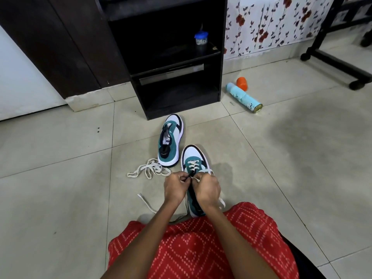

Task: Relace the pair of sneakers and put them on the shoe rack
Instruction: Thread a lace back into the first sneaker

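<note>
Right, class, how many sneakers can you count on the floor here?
2. One unlaced sneaker stands just before the black rack; the partly laced sneaker sits nearer, under the left hand and right hand, pinching its lace.

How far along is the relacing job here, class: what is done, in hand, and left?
Done: the near sneaker has lace crossed through its front eyelets. In hand: the left hand and right hand pinch that lace further up the shoe. Left: the far sneaker has no lace, the loose lace lies on the floor beside it, and neither shoe is on the shoe rack.
</note>
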